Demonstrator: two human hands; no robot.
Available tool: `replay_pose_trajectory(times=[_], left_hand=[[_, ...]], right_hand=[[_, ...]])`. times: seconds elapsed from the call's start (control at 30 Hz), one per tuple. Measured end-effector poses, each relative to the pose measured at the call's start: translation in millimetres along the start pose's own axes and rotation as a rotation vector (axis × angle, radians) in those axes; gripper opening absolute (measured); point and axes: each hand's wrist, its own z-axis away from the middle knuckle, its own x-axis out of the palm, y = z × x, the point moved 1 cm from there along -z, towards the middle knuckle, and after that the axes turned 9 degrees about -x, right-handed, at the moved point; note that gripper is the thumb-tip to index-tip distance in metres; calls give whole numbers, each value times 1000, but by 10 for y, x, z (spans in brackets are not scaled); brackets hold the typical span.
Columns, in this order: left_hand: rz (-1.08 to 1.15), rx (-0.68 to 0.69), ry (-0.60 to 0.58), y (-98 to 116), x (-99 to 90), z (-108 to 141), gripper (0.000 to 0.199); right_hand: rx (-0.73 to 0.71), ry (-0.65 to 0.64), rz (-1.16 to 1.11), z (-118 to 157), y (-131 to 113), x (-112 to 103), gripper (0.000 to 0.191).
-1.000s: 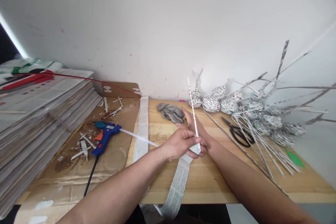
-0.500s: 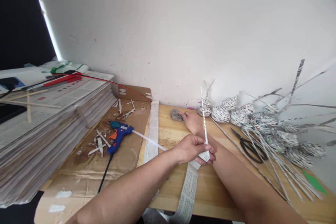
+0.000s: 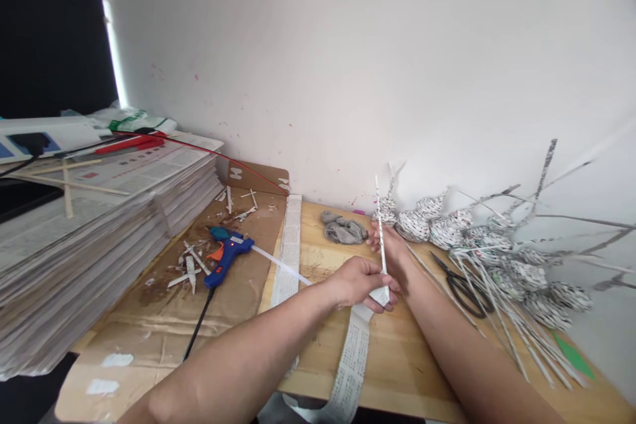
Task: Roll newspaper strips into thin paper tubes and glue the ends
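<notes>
My left hand [image 3: 358, 283] is closed around the lower end of a thin rolled newspaper tube [image 3: 381, 232], which points upward. From that end a flat printed newspaper strip [image 3: 354, 351] hangs down over the table's front edge. Beyond the tube is my right hand [image 3: 392, 248], fingers apart and holding nothing that I can see; the tube partly covers it. Just left of its fingertips a crumpled grey cloth [image 3: 344, 228] lies on the wooden table.
Stacked newspaper strips [image 3: 292, 232] lie beside a blue glue gun [image 3: 228, 258] on cardboard [image 3: 238, 311]. Black-handled scissors [image 3: 464, 286], loose paper tubes [image 3: 527, 331] and several woven paper pieces [image 3: 415, 225] are on the right. A tall newspaper stack [image 3: 149, 225] stands left.
My right hand has let go of the grey cloth and drawn back toward the tube. The cloth now lies spread wider. My left hand still holds the tube, and the view has shifted slightly.
</notes>
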Motion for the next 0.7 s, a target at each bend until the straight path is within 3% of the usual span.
replay_pose_trajectory(times=[0.13,0.23,0.33,0.53,0.7], left_hand=[[-6,14,13,-9,-24,-6,38],[-7,-9,47,-24,-38,-13,39],[-19,-44,84,-38,-34,-12,40],[-123,-51,145,-23,19,11,37],[-205,-19,166,-18,23,18,34]], right_hand=[[125,-106,-88,279,-127,-179,31],[233,-337,-194,427,-233,-239,42],[233,-497,-241,482,-292,-270,40],[102,-470,-184,455,-302,-280,28],[73,-430,-185,462,-327,-244,28]])
